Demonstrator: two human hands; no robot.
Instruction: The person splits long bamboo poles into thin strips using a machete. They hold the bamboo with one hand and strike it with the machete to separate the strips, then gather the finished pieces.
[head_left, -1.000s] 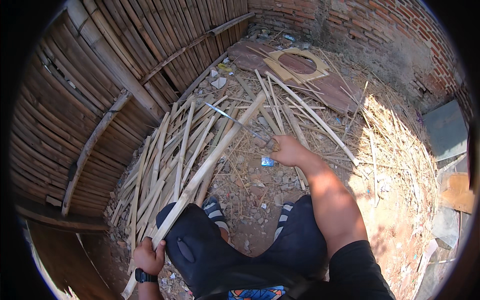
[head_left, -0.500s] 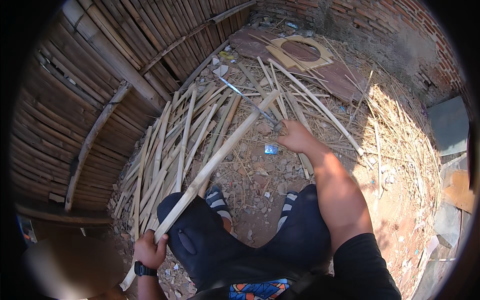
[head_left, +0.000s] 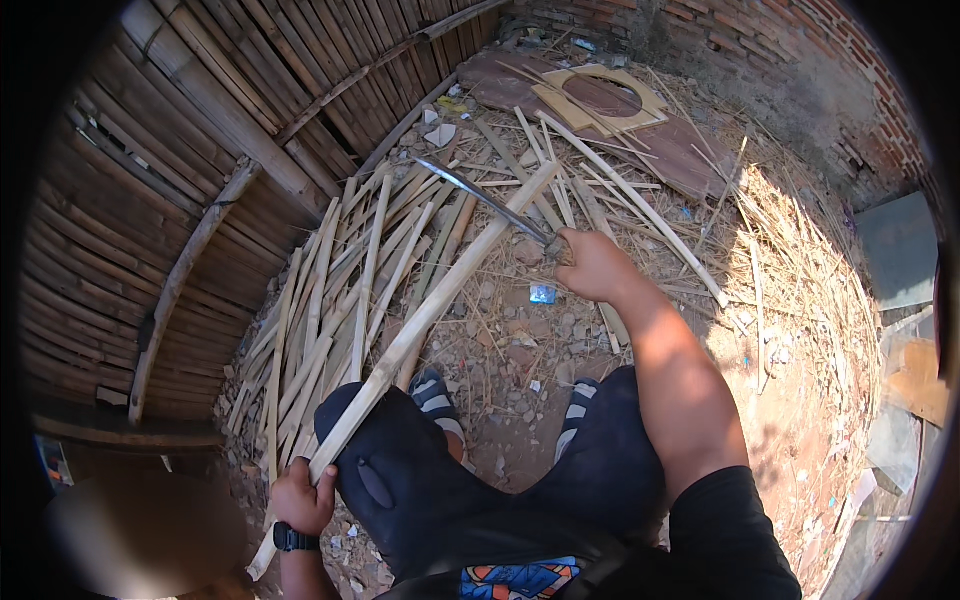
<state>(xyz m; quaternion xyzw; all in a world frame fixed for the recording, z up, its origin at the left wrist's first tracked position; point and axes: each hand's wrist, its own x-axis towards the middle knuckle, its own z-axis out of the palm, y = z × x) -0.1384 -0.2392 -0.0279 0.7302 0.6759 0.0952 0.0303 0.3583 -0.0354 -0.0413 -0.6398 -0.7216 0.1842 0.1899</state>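
A long, pale bamboo strip (head_left: 430,310) slants across my left thigh, its far end raised in front of me. Near its lower end my left hand (head_left: 303,497) is closed around it, thumb on top. Beyond my knees, my right hand (head_left: 592,266) grips the handle of a long-bladed machete (head_left: 490,200). The blade points to the far left and crosses the strip close to its far end; I cannot tell how deeply it touches. Most of the handle is hidden by my fingers.
Many split bamboo strips (head_left: 325,290) lie piled on the left beside a bamboo wall (head_left: 200,110). A brown board (head_left: 490,90) with a yellowish cut-out panel (head_left: 645,117) lies at the back, before a brick wall (head_left: 740,50). Shavings (head_left: 800,260) and rubble cover the ground.
The machete blade has turned slightly, its tip shifting left and a little lower. My right hand has moved slightly up. The strip's far end has dipped a bit closer, still in my left hand.
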